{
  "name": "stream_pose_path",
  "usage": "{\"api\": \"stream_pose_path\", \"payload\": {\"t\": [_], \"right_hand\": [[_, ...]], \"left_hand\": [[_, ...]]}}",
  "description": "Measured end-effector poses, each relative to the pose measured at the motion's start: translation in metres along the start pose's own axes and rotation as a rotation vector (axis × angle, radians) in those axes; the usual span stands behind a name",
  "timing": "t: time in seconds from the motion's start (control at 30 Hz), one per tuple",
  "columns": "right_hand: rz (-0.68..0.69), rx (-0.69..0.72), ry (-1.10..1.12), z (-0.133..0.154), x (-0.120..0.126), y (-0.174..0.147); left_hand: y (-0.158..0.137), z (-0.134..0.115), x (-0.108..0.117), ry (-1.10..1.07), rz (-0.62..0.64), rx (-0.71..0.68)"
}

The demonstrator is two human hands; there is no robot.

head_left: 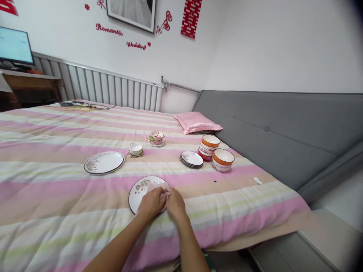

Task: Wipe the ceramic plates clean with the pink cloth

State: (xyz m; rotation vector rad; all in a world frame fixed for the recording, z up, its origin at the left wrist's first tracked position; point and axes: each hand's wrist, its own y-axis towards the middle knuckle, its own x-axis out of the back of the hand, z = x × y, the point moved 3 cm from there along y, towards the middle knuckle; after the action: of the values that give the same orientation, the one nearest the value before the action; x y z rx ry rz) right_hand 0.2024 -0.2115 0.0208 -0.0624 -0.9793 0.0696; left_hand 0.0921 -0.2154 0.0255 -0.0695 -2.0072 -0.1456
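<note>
A round white plate (138,190) with a dark rim and brown flower pattern lies on the striped bedspread in front of me. Bunched over its right part is a pale pink cloth (154,186). My left hand (153,202) is closed on this cloth, above the plate. Close beside it, at the plate's right rim, my right hand (176,203) is closed too, with cloth at its fingers; whether it also grips the rim is hidden. Left of and beyond this plate lie larger oval plates (106,163), stacked, with a similar pattern.
Small plates (193,158) are stacked near two stacks of bowls, one (210,141) behind the other (223,156). Small white dishes (135,148) and pink dishes (157,136) stand farther back. A pink pillow (197,122) lies by the grey headboard (272,128). Cables (85,105) lie far left.
</note>
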Motion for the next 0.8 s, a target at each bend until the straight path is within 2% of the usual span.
{"api": "stream_pose_path", "payload": {"t": [0.8], "right_hand": [[0.021, -0.011, -0.029, -0.0040, -0.0006, 0.0035]], "left_hand": [[-0.0001, -0.0055, 0.0015, 0.016, 0.033, 0.019]]}}
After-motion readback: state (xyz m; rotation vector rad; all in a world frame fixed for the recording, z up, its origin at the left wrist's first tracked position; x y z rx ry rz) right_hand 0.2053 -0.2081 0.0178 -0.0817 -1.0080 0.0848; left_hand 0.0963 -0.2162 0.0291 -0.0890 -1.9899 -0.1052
